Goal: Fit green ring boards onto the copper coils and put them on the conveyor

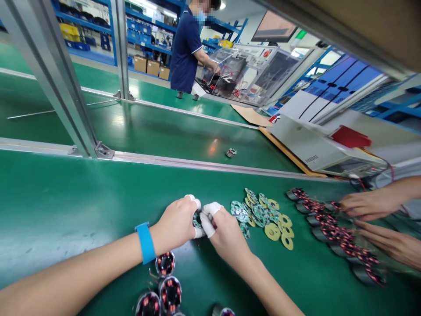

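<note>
Finished wound coils (166, 289) sit closest, within easy reach. Above them the left hand (176, 224) and right hand (223, 232) pinch one small round board (197, 218) together over the green tabletop (66, 197); spare boards (259, 213) heaped just right.

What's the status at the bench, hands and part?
Left hand and right hand pinch one small round part together. Loose discs just right. Co-worker's hands on the wound coils.
</note>
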The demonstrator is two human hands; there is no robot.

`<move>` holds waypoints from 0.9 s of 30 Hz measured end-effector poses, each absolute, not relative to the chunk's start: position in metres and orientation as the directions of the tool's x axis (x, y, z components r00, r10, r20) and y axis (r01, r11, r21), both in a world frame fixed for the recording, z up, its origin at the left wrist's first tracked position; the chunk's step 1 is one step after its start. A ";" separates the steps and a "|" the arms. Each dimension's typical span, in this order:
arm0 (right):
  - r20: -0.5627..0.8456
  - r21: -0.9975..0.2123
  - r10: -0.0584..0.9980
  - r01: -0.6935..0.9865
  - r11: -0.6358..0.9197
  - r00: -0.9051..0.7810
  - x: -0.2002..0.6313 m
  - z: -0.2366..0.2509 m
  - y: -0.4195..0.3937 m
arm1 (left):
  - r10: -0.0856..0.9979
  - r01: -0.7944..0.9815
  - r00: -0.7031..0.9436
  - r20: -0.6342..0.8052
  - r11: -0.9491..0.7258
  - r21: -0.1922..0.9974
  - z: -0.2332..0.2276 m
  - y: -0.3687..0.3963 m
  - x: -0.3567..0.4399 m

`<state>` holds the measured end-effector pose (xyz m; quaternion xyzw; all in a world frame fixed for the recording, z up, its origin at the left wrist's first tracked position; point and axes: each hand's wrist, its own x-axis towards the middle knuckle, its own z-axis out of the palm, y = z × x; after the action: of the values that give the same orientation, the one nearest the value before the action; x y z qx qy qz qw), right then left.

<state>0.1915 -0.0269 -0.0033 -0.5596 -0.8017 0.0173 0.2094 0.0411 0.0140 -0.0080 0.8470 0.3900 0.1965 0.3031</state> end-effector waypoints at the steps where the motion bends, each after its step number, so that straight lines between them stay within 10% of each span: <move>1: 0.317 -0.267 0.906 0.890 0.369 -0.280 0.192 -0.004 -0.027 | 0.779 0.542 0.620 0.091 -0.509 0.668 -0.007 0.014 0.041; 16: 0.329 -0.310 0.910 0.881 0.358 -0.254 0.193 -0.001 -0.029 | 0.779 0.492 0.619 0.105 -0.489 0.720 -0.009 0.018 0.041; 27: 0.235 -0.633 0.972 0.754 0.176 -0.029 0.215 0.013 -0.034 | 0.763 0.500 0.640 0.095 -0.507 0.702 -0.010 0.032 0.034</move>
<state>0.2148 -0.0336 0.0132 -0.6190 -0.6969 0.1701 0.3197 0.0342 0.0324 -0.0097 0.8446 0.3738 0.2010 0.3265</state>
